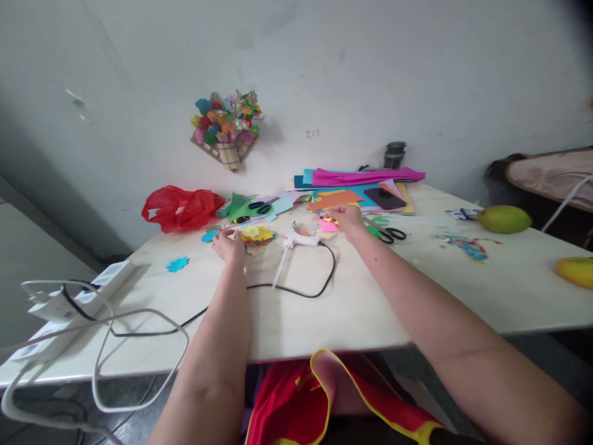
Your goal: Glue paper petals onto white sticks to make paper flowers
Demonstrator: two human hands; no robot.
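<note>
My left hand (228, 246) is at the left of a pile of yellow paper flowers (259, 235), its fingers bent together. A blue paper cut-out (210, 236) lies at its fingertips; whether the fingers grip it I cannot tell. With its fingers pinched, my right hand (348, 219) is over small paper pieces, a pink one (329, 226) among them. What is between those fingers is too small to make out. Between both hands a white hot glue gun (300, 239) rests on the table. Black-handled scissors (391, 234) lie right of my right hand.
A blue paper flower (178, 264) lies at left, near a white power strip (104, 284) with looping cables. Behind are a red plastic bag (180, 209), another pair of scissors (263, 206), coloured sheets (338, 199), a phone (384, 198) and a dark cup (395, 155). Mangoes (504, 219) lie at right.
</note>
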